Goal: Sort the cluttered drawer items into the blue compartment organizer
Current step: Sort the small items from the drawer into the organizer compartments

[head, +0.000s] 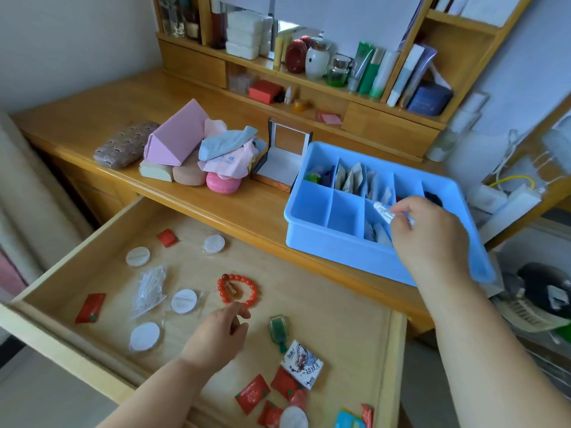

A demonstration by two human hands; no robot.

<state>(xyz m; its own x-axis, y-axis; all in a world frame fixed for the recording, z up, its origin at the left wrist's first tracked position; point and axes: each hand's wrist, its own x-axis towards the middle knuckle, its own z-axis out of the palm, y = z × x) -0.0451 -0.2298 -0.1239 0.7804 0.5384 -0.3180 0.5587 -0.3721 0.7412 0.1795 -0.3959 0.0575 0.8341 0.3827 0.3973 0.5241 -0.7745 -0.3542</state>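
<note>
Tube (384,212) — small and white, pinched in my right hand (428,233) — hovers over a front compartment of the blue organizer (312,239) on the desk (247,211); dropping it in comes next. My left hand (222,332), loosely curled and holding nothing, reaches toward the red bead bracelet (238,288) in the drawer (340,304) — probably my next pick.

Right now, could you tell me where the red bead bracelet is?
In the open drawer, center: the red bead bracelet lies just beyond the left hand, right of a round white pad.
</note>
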